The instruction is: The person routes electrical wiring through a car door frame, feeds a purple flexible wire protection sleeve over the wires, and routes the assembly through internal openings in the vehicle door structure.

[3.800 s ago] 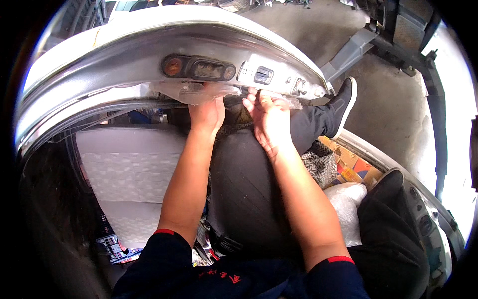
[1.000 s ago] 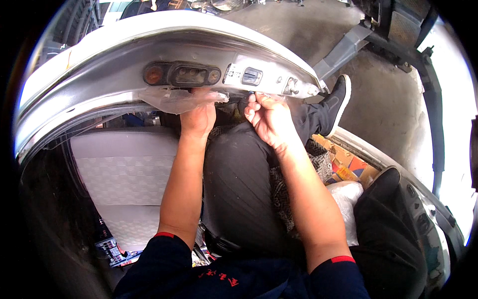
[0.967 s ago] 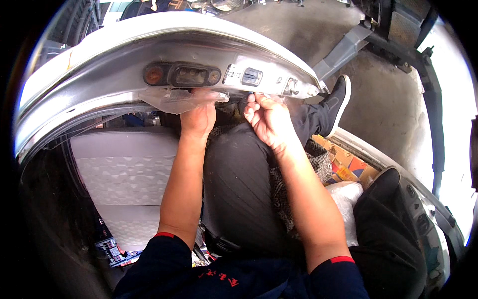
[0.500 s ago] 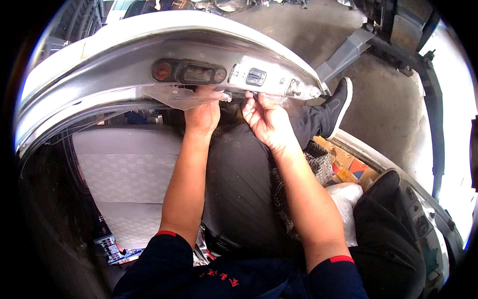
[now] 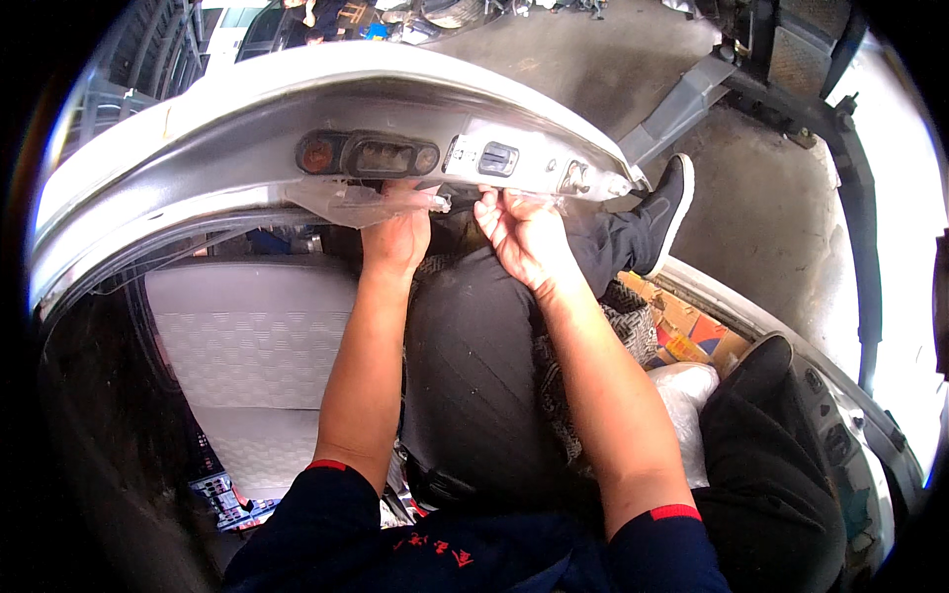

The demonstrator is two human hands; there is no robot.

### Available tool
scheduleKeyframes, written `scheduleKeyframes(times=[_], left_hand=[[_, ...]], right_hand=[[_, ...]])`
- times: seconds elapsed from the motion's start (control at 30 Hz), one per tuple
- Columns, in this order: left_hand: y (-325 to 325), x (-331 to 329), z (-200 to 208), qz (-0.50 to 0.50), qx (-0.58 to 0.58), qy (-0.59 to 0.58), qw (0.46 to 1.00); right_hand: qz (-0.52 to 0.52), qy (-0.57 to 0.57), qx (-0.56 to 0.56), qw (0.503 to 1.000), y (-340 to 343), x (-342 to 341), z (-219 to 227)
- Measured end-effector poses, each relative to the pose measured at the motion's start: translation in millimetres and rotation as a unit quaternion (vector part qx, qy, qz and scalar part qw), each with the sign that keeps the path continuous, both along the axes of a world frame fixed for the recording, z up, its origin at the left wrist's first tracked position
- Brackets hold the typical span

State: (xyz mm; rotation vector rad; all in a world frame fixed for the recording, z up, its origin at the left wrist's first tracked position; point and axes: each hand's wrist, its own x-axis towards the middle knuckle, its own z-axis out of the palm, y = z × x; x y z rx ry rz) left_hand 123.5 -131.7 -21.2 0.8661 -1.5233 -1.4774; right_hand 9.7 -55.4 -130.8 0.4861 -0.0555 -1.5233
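A silver-white vehicle door [image 5: 247,138] arches across the view, its edge toward me, carrying a recessed latch opening [image 5: 498,158] and an oblong dark-framed lamp-like fitting [image 5: 384,156]. Torn clear plastic film [image 5: 341,203] hangs along the door's near side. My left hand [image 5: 397,237] reaches up behind this film; its fingers are mostly hidden by the film and the door. To the right, my right hand [image 5: 526,232] is at the door's lower edge below the latch opening, fingers curled together. Its fingertips are partly covered, so what they grip cannot be made out.
A grey patterned seat [image 5: 247,346] lies to the left of my bent leg [image 5: 474,366]. On the right are a cardboard box [image 5: 682,316], a white plastic bag [image 5: 687,395] and the door sill [image 5: 712,296]. A grey metal arm [image 5: 682,104] and dark post stand beyond.
The door appears slightly lower and further left in the view. My right hand has shifted a little left, its fingers moving slightly; my left hand stays behind the film.
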Motion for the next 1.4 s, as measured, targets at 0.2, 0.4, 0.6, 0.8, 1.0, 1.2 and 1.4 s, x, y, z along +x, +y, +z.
scheduleKeyframes(times=[0.2,0.4,0.6,0.8,1.0,1.2,1.4], left_hand=[[-5.0,4.5,-2.3,0.022,-0.020,-0.051,0.998],[-3.4,4.7,0.3,0.009,0.007,0.034,0.999],[-6.0,4.7,-1.2,0.016,0.005,-0.033,0.999],[5.4,-12.8,6.6,0.031,-0.011,0.027,0.999],[-3.5,-2.3,2.0,0.014,-0.001,0.023,1.000],[-7.7,2.8,-1.7,0.018,0.034,0.023,0.999],[-6.2,2.8,1.1,-0.012,-0.005,-0.020,1.000]], right_hand=[[0.011,0.057,0.016,0.998,-1.0,-3.6,4.9],[0.005,0.062,0.033,0.998,0.2,-2.7,18.3],[-0.010,0.072,0.032,0.997,-1.4,0.4,14.5],[-0.017,0.069,0.039,0.997,-5.1,0.8,16.8],[-0.009,0.068,0.031,0.997,-7.7,5.1,12.9],[-0.036,0.079,0.062,0.994,-9.7,4.3,19.3],[-0.043,0.103,0.096,0.989,-8.0,9.2,25.5]])
